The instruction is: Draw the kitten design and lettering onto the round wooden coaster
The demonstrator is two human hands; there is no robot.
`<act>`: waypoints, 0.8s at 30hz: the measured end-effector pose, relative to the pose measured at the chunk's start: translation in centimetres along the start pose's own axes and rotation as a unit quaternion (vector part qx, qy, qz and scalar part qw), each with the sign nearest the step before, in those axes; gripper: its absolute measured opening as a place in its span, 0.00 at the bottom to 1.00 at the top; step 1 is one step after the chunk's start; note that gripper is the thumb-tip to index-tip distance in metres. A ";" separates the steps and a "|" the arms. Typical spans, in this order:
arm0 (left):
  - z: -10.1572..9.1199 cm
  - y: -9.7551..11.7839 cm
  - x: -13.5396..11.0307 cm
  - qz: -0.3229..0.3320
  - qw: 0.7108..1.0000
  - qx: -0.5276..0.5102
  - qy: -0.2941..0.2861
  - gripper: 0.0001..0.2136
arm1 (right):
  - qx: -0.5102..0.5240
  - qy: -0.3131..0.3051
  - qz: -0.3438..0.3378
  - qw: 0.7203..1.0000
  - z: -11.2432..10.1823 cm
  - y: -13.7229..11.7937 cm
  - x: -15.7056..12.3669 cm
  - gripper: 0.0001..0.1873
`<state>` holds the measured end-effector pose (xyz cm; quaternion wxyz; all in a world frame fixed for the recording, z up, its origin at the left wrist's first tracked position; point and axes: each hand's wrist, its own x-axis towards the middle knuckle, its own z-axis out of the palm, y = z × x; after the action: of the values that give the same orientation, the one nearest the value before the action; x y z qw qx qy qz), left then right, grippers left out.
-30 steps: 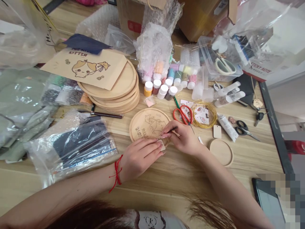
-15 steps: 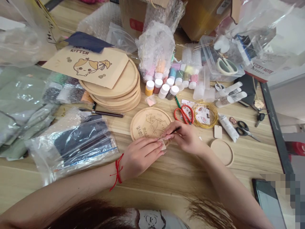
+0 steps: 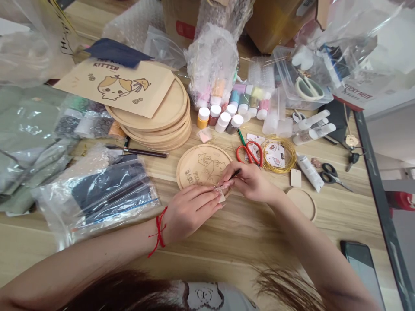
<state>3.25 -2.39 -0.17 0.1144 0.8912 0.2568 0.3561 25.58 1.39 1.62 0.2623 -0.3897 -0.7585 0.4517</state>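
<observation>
My left hand [image 3: 192, 211], with a red string bracelet at its wrist, is closed on a small pale flat piece [image 3: 221, 197]. Its fingers lie over most of that piece. A thin dark stick-like tool [image 3: 235, 173] is pinched in my right hand [image 3: 249, 181]; its tip meets the left fingertips, and I cannot make out its exact kind. Behind and partly under both hands lies a round wooden plate [image 3: 191, 157] with a line drawing of a kitten and lettering. Red-handled pliers or scissors [image 3: 249, 152] rest just beyond my right hand.
Stacked wooden plates [image 3: 155, 136] stand back left under a printed kitten sheet [image 3: 129, 93]. Paint bottles [image 3: 223, 123] line the back. Gold wire [image 3: 293, 157], a white tube [image 3: 310, 172], black scissors [image 3: 332, 175] and a small round tray [image 3: 301, 205] lie right; a plastic bag [image 3: 61, 207] lies left.
Both hands stay together at the pale piece, with only a slight shift of the right fingers and the tool. The whole view has moved a little.
</observation>
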 end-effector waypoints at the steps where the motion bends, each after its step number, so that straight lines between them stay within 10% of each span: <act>1: 0.0 0.0 0.0 -0.001 1.000 -0.001 -0.001 0.06 | 0.001 -0.005 -0.003 1.000 -0.1 -0.1 0.1 0.12; 24: 0.1 0.2 -0.3 -0.031 0.999 -0.029 -0.033 0.07 | -0.079 0.002 -0.018 0.997 0.1 -0.6 0.9 0.10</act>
<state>3.28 -2.71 -0.33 0.1591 0.8906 0.2697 0.3299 24.82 1.92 2.14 0.2408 -0.3966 -0.7979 0.3849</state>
